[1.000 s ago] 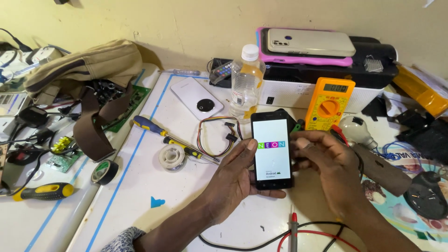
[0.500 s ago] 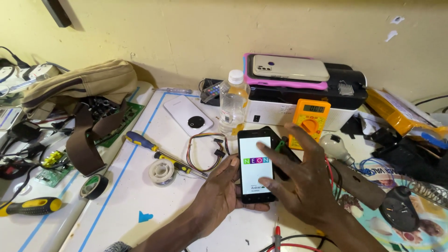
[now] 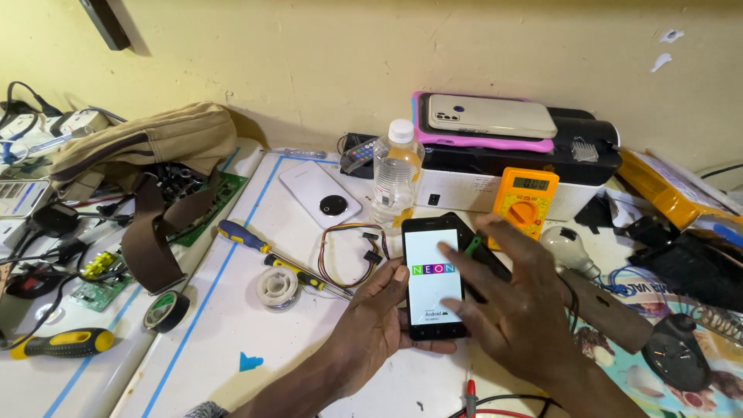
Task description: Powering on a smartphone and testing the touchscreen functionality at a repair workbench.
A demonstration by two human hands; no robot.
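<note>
While left hand [image 3: 371,329] grips phone [image 3: 433,282], right hand [image 3: 515,306] perhaps touching

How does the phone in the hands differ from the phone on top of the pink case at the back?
The held phone is black, face up, with its screen lit; the stacked phone is cream and lies back up, camera showing. The left hand cradles the held phone; the stacked one rests untouched. Both are slim slab phones.

Position: one head-worn camera, above the surface [image 3: 309,340], at the person's own eye level.
Facing: forward and steeply down — toward the yellow wall [image 3: 309,54] at the far edge.
Nearness: close; the hands, left [image 3: 371,325] and right [image 3: 515,306], and the phone [image 3: 433,279] fill the lower middle.
Span: clutter spreads to the left and right edges.
Shared view: one view only — no second one to overlap with it.
</note>
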